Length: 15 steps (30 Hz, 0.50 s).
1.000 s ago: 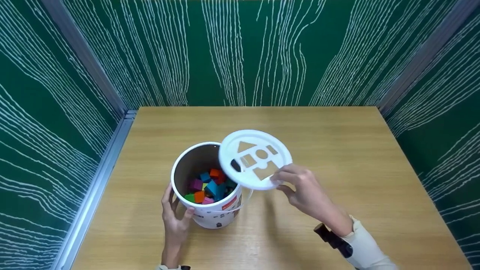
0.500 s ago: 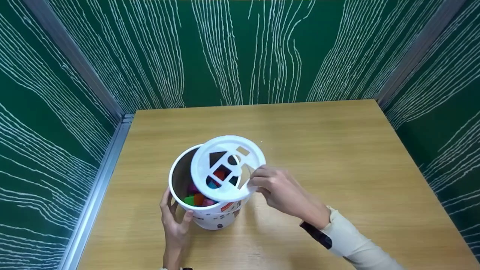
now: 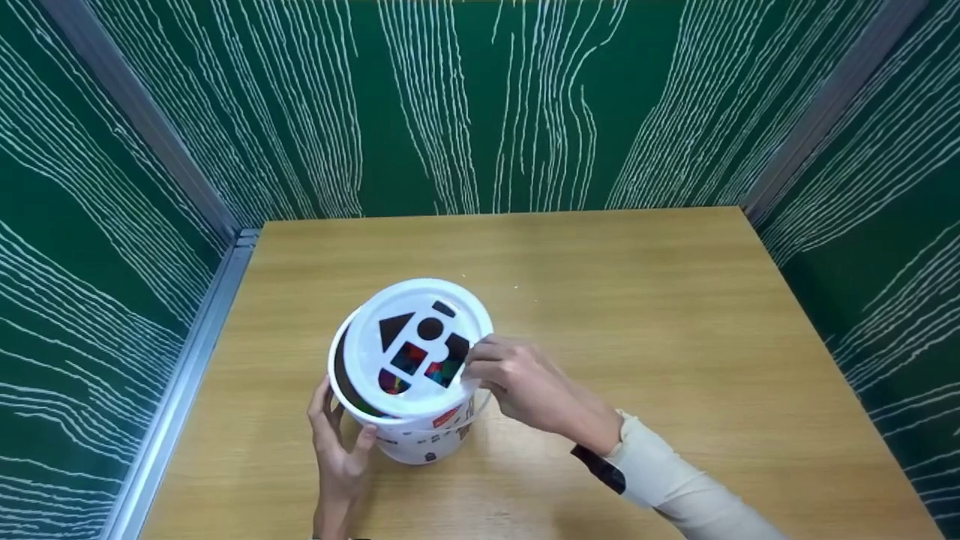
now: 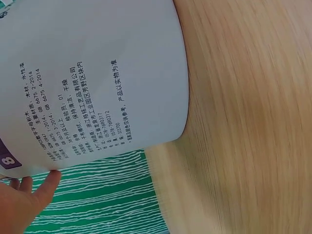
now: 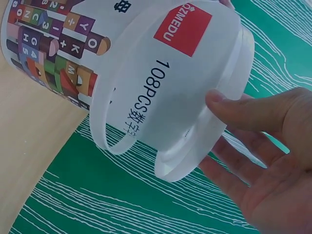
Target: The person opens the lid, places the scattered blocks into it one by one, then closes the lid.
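Observation:
A white lid [image 3: 420, 300] with cut-out shapes lies over the mouth of a white printed bucket [image 3: 409, 446], shifted to the right. A dark crescent of opening shows along the left rim. Through the holes, colored blocks [image 3: 393, 382] are partly visible. My right hand [image 3: 525, 382] pinches the lid's right edge; in the right wrist view the thumb lies on the lid's rim [image 5: 187, 158], fingers beneath. My left hand [image 3: 339, 454] holds the bucket's left side, thumb in front and fingers behind. In the left wrist view, fingertips touch the bucket wall [image 4: 136, 87].
The bucket stands on a wooden table [image 3: 637, 300], left of the middle. Its white carrying handle [image 5: 100, 112] hangs down on the right side. Green panels [image 3: 525, 97] with white lines surround the table at the back and sides.
My right hand has brought the lid leftward and down over the bucket, covering most of the blocks. The left hand keeps its hold on the bucket.

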{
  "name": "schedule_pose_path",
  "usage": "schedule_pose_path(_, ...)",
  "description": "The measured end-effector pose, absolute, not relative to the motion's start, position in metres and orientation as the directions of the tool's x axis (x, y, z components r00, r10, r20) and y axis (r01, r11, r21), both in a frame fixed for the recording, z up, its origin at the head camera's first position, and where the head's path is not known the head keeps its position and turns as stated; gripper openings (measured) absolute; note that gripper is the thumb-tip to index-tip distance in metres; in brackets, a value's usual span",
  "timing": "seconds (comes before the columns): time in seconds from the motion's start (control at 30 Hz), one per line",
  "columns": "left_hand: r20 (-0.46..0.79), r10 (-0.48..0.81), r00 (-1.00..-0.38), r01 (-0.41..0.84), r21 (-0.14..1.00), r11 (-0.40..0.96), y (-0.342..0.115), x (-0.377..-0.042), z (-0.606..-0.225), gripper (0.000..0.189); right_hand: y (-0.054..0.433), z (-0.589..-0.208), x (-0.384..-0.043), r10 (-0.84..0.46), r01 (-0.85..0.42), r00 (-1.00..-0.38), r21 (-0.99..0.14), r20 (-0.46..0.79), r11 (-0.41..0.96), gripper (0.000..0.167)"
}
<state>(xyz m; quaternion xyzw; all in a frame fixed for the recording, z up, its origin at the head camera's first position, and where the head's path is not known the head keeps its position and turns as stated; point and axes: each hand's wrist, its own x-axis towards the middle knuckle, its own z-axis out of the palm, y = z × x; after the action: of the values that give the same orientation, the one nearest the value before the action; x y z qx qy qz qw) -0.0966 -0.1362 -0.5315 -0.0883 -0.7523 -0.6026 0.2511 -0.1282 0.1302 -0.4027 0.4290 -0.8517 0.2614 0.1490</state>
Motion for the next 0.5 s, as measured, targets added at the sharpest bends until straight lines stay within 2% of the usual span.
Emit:
schedule_pose_path(0.23,0.560,-0.117,-0.820,0.526,0.818,0.232,-0.1338,-0.1012,-0.5277,0.082,0.1239,-0.4084,-0.1354,-0.652,-0.832,-0.553,-0.316,0.518,0.455,0.018)
schedule_pose_path(0.5,0.594,-0.082,-0.800,0.558,0.787,0.263,-0.1361,-0.1050,-0.5230,0.083,0.1222,-0.4121,-0.1378,-0.675,-0.840,-0.534,-0.406,0.509,0.359,0.020)
